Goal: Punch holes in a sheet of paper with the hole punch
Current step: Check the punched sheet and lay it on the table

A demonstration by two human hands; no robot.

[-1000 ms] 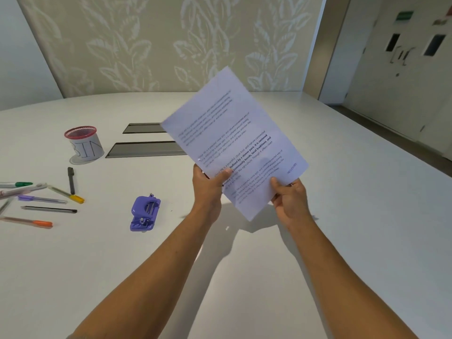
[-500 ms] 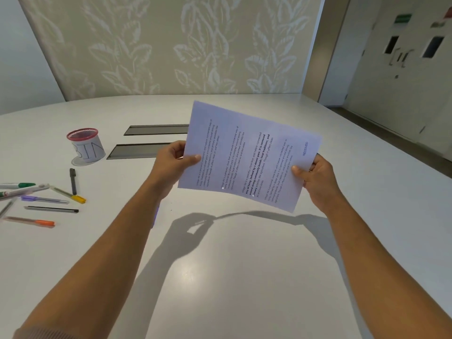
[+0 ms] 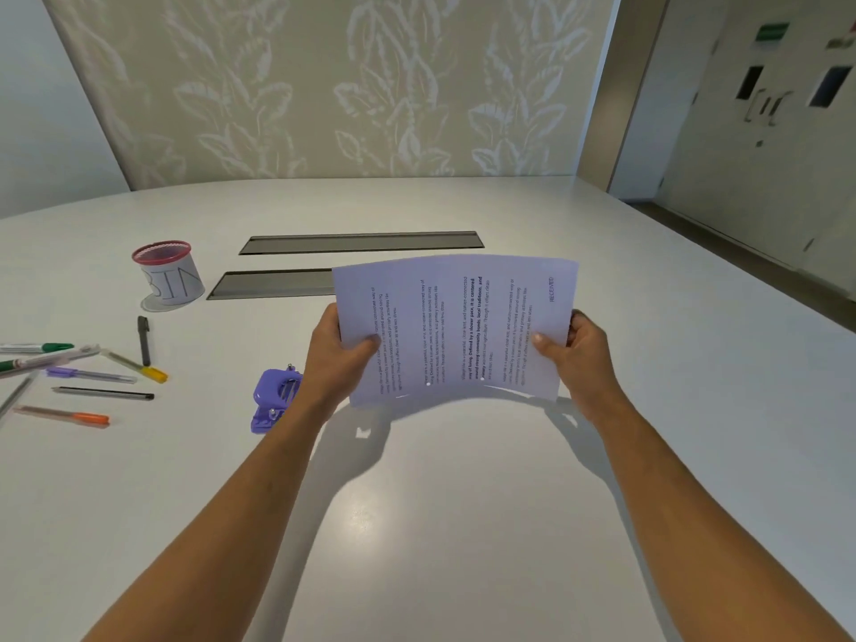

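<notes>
While both hands, left hand and right hand, grip the sheet aloft right of the hole punch, its bowed middle could crease if squeezed inward.

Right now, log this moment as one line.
printed white paper sheet: held by both hands, two holes | purple hole punch: on table, untouched

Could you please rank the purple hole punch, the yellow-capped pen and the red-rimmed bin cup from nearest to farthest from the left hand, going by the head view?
From the left hand:
1. Hole punch, just to its left, on the table.
2. Yellow-capped pen, farther left.
3. Bin cup, far left and back.
</notes>
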